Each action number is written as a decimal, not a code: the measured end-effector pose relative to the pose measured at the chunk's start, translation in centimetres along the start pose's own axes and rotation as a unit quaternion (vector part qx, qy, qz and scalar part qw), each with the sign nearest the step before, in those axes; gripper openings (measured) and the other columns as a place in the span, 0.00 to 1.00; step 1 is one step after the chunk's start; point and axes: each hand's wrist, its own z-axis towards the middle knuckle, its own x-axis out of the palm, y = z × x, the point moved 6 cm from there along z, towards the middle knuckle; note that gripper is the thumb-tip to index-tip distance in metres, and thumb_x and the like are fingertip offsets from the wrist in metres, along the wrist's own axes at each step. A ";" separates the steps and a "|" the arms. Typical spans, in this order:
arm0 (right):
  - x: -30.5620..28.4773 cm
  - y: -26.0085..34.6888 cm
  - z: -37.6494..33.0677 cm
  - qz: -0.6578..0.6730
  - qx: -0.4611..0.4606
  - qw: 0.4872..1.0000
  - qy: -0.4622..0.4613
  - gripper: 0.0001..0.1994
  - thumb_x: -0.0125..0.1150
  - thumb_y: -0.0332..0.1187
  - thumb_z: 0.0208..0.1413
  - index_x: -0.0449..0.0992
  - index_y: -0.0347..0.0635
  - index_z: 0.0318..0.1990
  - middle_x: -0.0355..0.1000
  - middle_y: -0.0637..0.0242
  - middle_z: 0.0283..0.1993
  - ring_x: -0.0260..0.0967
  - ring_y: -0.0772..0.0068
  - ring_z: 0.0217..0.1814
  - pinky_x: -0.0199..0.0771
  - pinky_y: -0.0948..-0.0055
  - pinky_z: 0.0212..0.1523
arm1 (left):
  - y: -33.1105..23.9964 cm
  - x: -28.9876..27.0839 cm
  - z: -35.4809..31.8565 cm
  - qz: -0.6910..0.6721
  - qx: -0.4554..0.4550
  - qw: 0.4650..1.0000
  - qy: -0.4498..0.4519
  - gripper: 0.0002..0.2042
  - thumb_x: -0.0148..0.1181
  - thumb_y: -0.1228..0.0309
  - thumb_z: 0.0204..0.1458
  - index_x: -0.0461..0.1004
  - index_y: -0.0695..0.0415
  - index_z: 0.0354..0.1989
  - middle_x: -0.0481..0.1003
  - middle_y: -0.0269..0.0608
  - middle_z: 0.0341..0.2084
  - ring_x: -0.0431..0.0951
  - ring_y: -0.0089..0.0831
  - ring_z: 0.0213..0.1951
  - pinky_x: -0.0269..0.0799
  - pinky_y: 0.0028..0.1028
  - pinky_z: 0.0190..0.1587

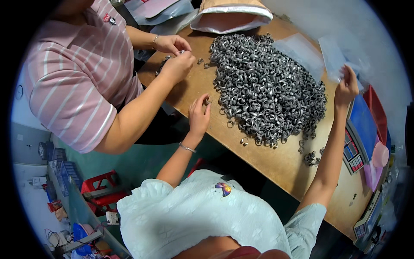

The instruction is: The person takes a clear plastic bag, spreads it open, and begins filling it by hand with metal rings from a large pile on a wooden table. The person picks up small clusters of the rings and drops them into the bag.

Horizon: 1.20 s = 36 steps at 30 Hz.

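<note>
A big heap of small grey metal rings (267, 90) covers the middle of the wooden table (254, 162). At the heap's left edge is my left hand (198, 116), its thumb and fingers closed round one small metal ring (208, 100). My right arm stretches past the heap's right side. There my right hand (346, 88) is raised beside a clear plastic bag (334, 56), fingers bent and apart; whether a fingertip touches the bag is hard to see. A few loose rings (309, 159) lie near my right forearm.
To the left, a person in a pink striped shirt (73, 82) works with both hands (177, 60) at a small piece. An open sack (230, 17) stands at the far edge. On the right are a blue-topped scale (355, 142) and a red tray (377, 112). Red stools (101, 185) stand left below.
</note>
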 end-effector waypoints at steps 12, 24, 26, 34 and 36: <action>2.1 -2.4 -4.9 -0.022 0.160 0.977 0.138 0.12 0.52 0.33 0.55 0.72 0.35 0.44 0.73 0.57 0.39 0.70 0.70 0.39 0.68 0.74 0.39 | 1.6 1.0 -0.9 -0.468 -0.257 0.841 0.083 0.17 0.48 0.83 0.50 0.62 0.66 0.50 0.68 0.42 0.40 0.72 0.23 0.35 0.68 0.16 0.33; 5.0 17.3 -21.0 -0.006 -0.047 0.873 0.485 0.27 0.64 0.35 0.39 0.68 0.57 0.52 0.56 0.63 0.59 0.48 0.53 0.62 0.46 0.53 0.59 | -3.2 1.4 -3.0 -0.192 -0.124 0.956 0.184 0.08 0.49 0.83 0.49 0.71 0.63 0.37 0.68 0.39 0.33 0.66 0.21 0.25 0.64 0.18 0.29; 4.6 16.9 -21.3 -0.024 -0.051 0.879 0.474 0.27 0.64 0.35 0.39 0.68 0.57 0.52 0.56 0.63 0.60 0.48 0.53 0.62 0.46 0.53 0.59 | -3.5 1.1 -2.4 -0.159 -0.087 0.971 0.155 0.07 0.49 0.83 0.49 0.71 0.63 0.35 0.69 0.44 0.32 0.70 0.30 0.26 0.65 0.22 0.29; 0.2 7.3 -11.4 -0.001 0.108 0.980 0.165 0.30 0.61 0.25 0.42 0.58 0.34 0.56 0.59 0.52 0.56 0.54 0.54 0.59 0.52 0.63 0.58 | -0.5 0.3 0.2 -0.077 -0.048 0.994 0.057 0.08 0.49 0.84 0.46 0.70 0.65 0.36 0.69 0.49 0.35 0.71 0.44 0.38 0.67 0.31 0.40; 0.5 0.9 -6.8 -0.078 0.127 0.984 0.101 0.39 0.64 0.31 0.43 0.48 0.31 0.60 0.52 0.46 0.58 0.50 0.51 0.61 0.49 0.63 0.60 | -0.8 0.5 0.4 -0.045 -0.012 0.998 0.043 0.09 0.49 0.85 0.46 0.70 0.65 0.36 0.68 0.49 0.37 0.70 0.44 0.40 0.67 0.32 0.42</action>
